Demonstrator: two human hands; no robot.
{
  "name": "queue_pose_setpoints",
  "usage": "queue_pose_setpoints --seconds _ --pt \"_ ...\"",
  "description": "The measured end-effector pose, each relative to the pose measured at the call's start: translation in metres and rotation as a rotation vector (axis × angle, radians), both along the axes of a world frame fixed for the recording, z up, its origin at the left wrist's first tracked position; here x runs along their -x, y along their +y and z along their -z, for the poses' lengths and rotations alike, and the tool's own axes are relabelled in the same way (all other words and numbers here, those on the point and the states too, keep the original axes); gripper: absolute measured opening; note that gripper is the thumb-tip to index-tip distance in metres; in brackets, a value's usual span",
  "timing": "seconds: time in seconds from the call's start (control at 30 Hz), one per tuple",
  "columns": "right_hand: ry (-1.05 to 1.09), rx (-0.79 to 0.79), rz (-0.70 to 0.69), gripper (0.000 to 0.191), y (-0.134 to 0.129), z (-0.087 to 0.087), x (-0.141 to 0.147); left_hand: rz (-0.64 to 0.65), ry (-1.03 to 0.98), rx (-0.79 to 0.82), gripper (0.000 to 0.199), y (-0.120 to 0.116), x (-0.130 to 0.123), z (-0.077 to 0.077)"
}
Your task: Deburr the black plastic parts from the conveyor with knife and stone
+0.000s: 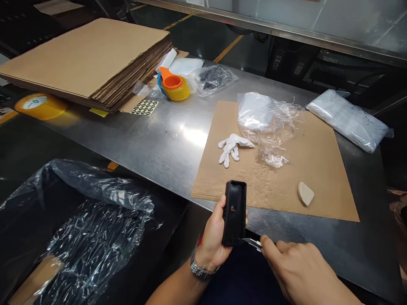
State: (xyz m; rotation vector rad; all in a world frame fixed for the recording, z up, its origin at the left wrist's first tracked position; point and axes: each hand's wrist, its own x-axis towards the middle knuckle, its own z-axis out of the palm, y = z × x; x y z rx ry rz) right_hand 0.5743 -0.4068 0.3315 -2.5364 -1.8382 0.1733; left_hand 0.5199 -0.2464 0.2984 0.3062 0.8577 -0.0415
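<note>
My left hand is closed around a black rectangular part, hollow on its upper face, with a small hole in the middle. It is held in front of the table's near edge. My right hand is closed on a knife with a thin blade, whose tip meets the lower right corner of the black part. Most of the knife's handle is hidden by my fingers. Beyond my hands, a white glove and a beige wedge-shaped block lie on a flat cardboard sheet.
The metal table bears a cardboard stack, a tape dispenser, a sticker sheet, clear plastic bags and a wrapped package. A yellow tape roll sits left; a plastic-lined bin stands lower left.
</note>
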Motion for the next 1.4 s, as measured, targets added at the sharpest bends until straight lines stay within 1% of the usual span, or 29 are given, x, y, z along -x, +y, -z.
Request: queue_pose_setpoints --seconds 0.1,0.23,0.4,0.6,0.67,0.77,0.83,0.93,1.03,1.07,1.1,1.17,1.23,1.27,1.3,1.33,1.4 --pt "-0.017 0.032 -0.008 0.046 0.000 0.000 0.000 -0.005 -0.030 -0.034 0.043 -0.001 -0.001 0.000" --pt "-0.026 0.117 -0.023 0.048 0.002 -0.001 0.000 -0.006 -0.012 -0.074 0.041 -0.002 -0.002 -0.001" --pt "-0.007 0.178 -0.041 0.044 0.003 0.000 0.000 -0.009 0.004 -0.089 0.042 -0.004 -0.002 0.000" --pt "-0.031 0.183 -0.026 0.045 0.002 0.002 0.001 -0.016 0.010 -0.122 0.042 -0.005 -0.003 0.003" --pt "-0.028 0.179 -0.027 0.040 0.001 0.004 0.001 -0.017 0.006 -0.128 0.042 -0.005 -0.003 0.003" --pt "-0.022 0.132 -0.016 0.033 -0.001 0.007 0.002 -0.026 -0.006 -0.140 0.042 -0.006 -0.003 0.004" --pt "-0.020 0.115 0.002 0.032 -0.002 0.010 0.004 -0.038 0.016 -0.162 0.042 -0.007 -0.002 0.005" --pt "0.038 0.149 0.051 0.028 -0.001 0.011 0.005 -0.057 0.046 -0.208 0.043 -0.007 -0.002 0.005" --pt "0.257 0.244 0.159 0.013 0.003 0.006 0.004 -0.081 0.034 -0.268 0.043 -0.008 -0.001 0.004" --pt "0.376 0.255 0.216 0.015 0.005 0.004 0.003 -0.091 0.029 -0.285 0.043 -0.008 -0.001 0.003" --pt "0.530 0.250 0.276 0.022 0.006 0.002 0.001 -0.103 0.023 -0.297 0.043 -0.008 0.000 0.003" --pt "0.953 0.226 0.407 0.033 0.006 0.001 -0.002 -0.124 0.008 -0.311 0.044 -0.009 0.001 0.002" --pt "1.424 0.215 0.528 0.038 0.005 0.005 -0.005 -0.134 0.003 -0.311 0.044 -0.008 0.001 0.001" --pt "1.613 0.210 0.584 0.040 0.004 0.007 -0.006 -0.137 0.004 -0.304 0.044 -0.008 0.001 0.001" --pt "1.745 0.186 0.640 0.043 0.003 0.009 -0.006 -0.140 0.005 -0.290 0.044 -0.007 0.001 0.002" --pt "1.815 0.135 0.691 0.044 0.002 0.011 -0.006 -0.141 0.007 -0.267 0.044 -0.007 0.001 0.002" --pt "1.837 0.011 0.753 0.046 0.002 0.013 -0.006 -0.148 0.008 -0.211 0.044 -0.006 -0.001 0.002"
